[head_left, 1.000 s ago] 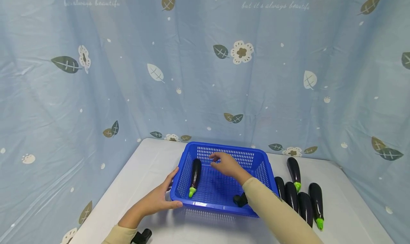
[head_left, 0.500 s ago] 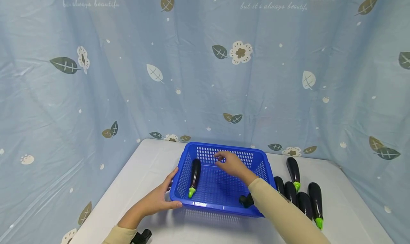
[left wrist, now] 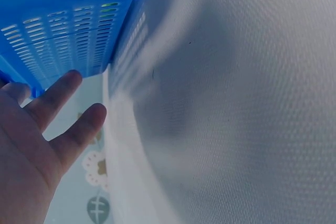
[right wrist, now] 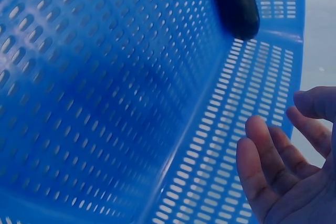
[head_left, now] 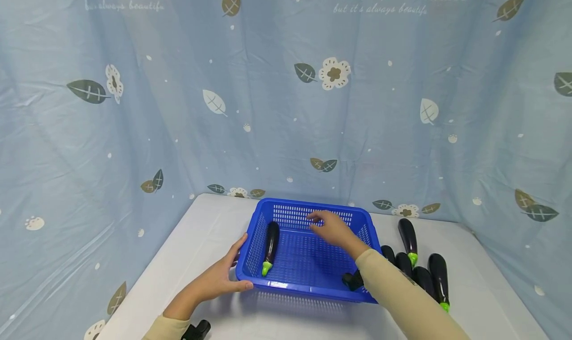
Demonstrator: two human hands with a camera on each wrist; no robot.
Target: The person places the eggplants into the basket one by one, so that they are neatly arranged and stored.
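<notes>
A blue plastic basket [head_left: 295, 286] with slotted walls stands on the white table. Inside, along its left side, lies one dark, glossy eggplant [head_left: 271, 245] with a green stem end; its rounded end shows as the eggplant [right wrist: 239, 9] in the right wrist view. My left hand [head_left: 219, 279] rests against the basket's near left corner, thumb at the front rim and fingers spread along the left wall. Over the right half of the basket hovers my right hand [head_left: 331, 229], fingers loosely bent and holding nothing. The right wrist view shows that hand [right wrist: 283, 174] near the slotted wall.
Several more eggplants lie on the table right of the basket, among them one toward the back [head_left: 407, 238] and one at the far right [head_left: 439, 278]. My right forearm partly hides the others. A blue patterned curtain [head_left: 277, 82] hangs behind the table [head_left: 214, 213].
My right hand has drifted rightward above the basket, away from the eggplant inside, its fingers still loosely bent. My left hand stays at the basket's corner, and the eggplants have not moved.
</notes>
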